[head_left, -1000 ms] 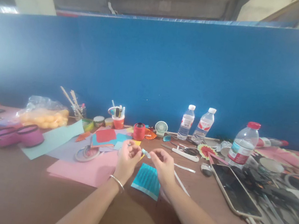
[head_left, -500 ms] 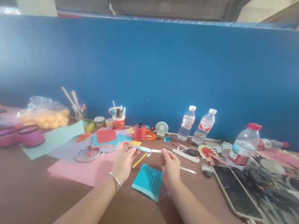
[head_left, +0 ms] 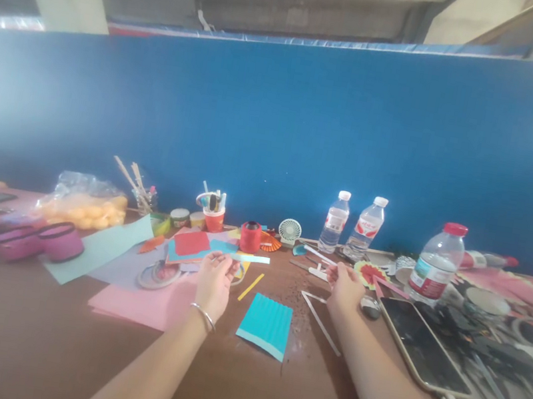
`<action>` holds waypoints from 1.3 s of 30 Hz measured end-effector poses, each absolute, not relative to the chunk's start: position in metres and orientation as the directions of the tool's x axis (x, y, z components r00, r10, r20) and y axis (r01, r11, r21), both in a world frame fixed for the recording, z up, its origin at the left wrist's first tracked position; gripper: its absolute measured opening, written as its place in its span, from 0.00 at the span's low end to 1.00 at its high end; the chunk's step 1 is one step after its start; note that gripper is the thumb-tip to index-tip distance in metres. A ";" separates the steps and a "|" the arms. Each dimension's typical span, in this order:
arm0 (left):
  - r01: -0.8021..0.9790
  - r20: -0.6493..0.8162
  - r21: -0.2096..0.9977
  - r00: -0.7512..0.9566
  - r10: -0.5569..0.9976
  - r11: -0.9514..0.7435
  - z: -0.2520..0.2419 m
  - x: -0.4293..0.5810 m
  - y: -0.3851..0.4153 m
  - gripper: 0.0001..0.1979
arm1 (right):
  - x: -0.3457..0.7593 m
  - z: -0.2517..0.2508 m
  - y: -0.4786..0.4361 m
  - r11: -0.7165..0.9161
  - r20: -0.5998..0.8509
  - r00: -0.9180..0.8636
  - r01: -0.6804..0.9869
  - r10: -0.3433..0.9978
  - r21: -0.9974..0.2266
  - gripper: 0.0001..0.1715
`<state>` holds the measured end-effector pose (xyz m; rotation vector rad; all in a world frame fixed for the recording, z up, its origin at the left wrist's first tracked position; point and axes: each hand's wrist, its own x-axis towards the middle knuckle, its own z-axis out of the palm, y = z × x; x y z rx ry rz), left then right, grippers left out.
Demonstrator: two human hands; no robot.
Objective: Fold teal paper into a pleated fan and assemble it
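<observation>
Fingers of left hand (head_left: 216, 278) pinch blue strip (head_left: 252, 258); right hand (head_left: 344, 286) grips blurred white strip (head_left: 318, 255).

No legible text or numbers; printed labels on the three water bottles (head_left: 364, 228), right of centre, too blurred to read.

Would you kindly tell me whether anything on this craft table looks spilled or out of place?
Small dark specks lie scattered on the brown wooden table between the pleated teal paper sheet and the right hand, like a spill; too small to identify. Nothing else stands out.
</observation>
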<state>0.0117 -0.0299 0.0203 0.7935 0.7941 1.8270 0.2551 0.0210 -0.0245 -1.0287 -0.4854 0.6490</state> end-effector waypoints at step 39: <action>-0.591 0.101 0.785 -0.175 0.979 -0.187 0.018 0.006 -0.029 0.09 | 0.186 -0.001 -0.020 0.253 0.223 0.183 -0.166 0.958 -0.953 0.13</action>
